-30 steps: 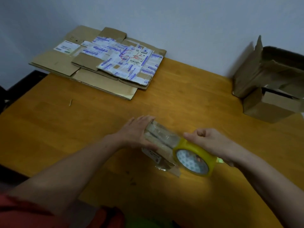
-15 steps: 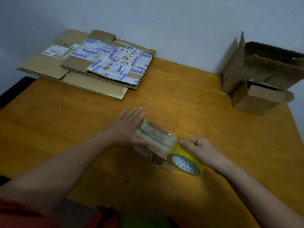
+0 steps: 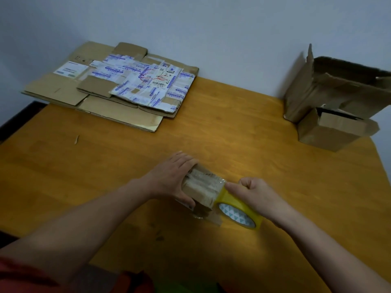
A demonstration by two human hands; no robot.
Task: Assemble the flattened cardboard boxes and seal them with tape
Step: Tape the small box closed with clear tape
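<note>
A small cardboard box (image 3: 203, 188), wrapped in clear tape, lies on the wooden table (image 3: 232, 127) near its front middle. My left hand (image 3: 171, 176) rests on the box's left end, fingers over its top and thumb against its near side. My right hand (image 3: 254, 192) grips a yellow tape roll (image 3: 239, 214) pressed against the box's right end, with clear tape running from the roll onto the box. A stack of flattened cardboard boxes (image 3: 118, 92) with white and blue labels lies at the far left.
Two assembled boxes with open flaps stand at the far right, a large one (image 3: 330, 89) against the wall and a smaller one (image 3: 332, 132) in front of it. A small scrap (image 3: 76, 139) lies on the left part of the table.
The tape roll has moved left, up against the box's right end. My left hand's fingers have closed together over the box's left end. The head view has shifted slightly.
</note>
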